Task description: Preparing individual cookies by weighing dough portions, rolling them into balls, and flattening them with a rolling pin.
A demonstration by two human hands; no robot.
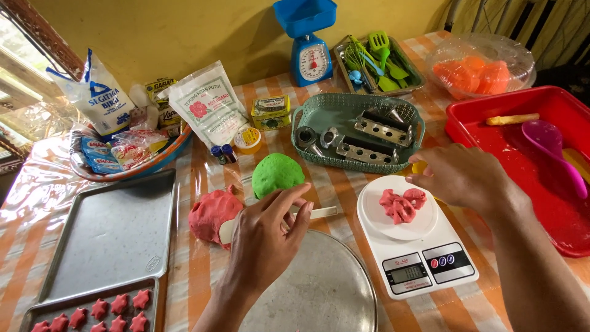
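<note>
On the white digital scale [416, 243], centre-right of the table [196, 178], we note pink dough pieces [402, 204] on its round platform. Right hand [461, 178] hovers just above them, fingers loosely curled, holding nothing. Left hand [267, 237], fingers pinched together near a white scraper [319, 213], sits between the pink dough lump [212, 215] and round metal tray [319, 289]; whether it grips anything, we cannot tell.

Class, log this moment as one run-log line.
left hand: over white scraper, holds nothing seen | right hand: open, above digital scale | pink dough pieces: on scale
</note>
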